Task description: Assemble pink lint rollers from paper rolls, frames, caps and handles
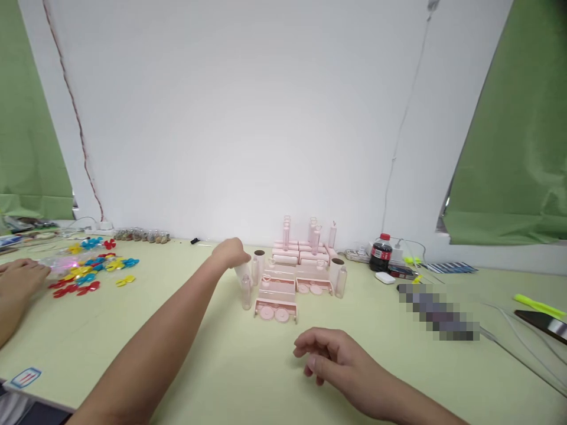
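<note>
My left hand (231, 254) reaches to the left side of a group of pink items, its fingers closed around the top of a tilted white tube (242, 273). A small clear pinkish bottle (246, 293) stands just in front of that tube. Beside it are another bottle (255, 270) and an upright white tube (260, 257) with a brown inside. Low over the table, my right hand (334, 363) is empty, its fingers loosely curled and apart. Beyond it sits a pink case (275, 310) with its see-through lid raised and two round pink discs showing.
More pink cases (314, 286) and bottles (316, 241) stand behind. At right are a cola bottle (381, 252), a white earphone case (385, 277), cables and a pixelated object (436, 313). On the left lie colourful petal-shaped pieces (84, 271), near another person's hand (22, 283).
</note>
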Demonstrator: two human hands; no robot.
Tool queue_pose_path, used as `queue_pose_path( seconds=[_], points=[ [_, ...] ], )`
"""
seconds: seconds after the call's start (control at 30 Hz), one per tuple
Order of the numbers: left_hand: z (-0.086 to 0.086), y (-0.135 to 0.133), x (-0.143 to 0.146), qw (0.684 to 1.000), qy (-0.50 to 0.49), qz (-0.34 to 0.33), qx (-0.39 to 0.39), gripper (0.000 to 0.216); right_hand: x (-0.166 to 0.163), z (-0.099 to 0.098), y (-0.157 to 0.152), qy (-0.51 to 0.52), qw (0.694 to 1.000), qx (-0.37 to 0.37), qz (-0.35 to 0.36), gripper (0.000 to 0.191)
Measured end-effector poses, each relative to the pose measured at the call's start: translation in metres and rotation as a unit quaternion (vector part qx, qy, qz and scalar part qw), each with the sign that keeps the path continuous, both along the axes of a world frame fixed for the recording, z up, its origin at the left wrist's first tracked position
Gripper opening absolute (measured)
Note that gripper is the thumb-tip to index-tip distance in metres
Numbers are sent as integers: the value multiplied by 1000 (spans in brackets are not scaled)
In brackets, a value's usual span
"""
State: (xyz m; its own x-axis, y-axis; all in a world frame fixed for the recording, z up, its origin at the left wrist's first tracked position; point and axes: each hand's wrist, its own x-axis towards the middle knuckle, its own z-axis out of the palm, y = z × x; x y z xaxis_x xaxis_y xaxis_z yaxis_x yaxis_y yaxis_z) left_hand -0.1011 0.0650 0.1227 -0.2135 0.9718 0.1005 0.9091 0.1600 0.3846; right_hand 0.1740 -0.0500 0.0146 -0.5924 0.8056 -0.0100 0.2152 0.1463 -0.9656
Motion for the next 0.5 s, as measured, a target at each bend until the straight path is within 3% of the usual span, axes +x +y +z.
queue_pose_path(
  seconds=[0.1,0.17,0.23,0.3,0.37,0.43,0.5],
  points=[
    [19,-18,-4,995,-5,31,94,14,4,-5,11,40,999,-7,-23,27],
    [21,-37,6,970,-122,17,208,18,5,-5,18,70,997,-16,-39,37],
    [8,-58,27,932,-263,-65,242,19,4,-4,21,106,993,-16,-46,50],
    [-17,-76,52,887,-381,-178,193,22,4,-1,21,161,986,-4,-48,62],
    [-46,-89,73,870,-406,-267,83,29,5,2,20,221,973,1,-70,67],
    [-69,-96,85,879,-338,-334,28,36,7,5,22,259,957,-4,-130,65],
    [-82,-98,86,915,-206,-344,40,37,12,7,27,259,945,-13,-200,63]
  ],
)
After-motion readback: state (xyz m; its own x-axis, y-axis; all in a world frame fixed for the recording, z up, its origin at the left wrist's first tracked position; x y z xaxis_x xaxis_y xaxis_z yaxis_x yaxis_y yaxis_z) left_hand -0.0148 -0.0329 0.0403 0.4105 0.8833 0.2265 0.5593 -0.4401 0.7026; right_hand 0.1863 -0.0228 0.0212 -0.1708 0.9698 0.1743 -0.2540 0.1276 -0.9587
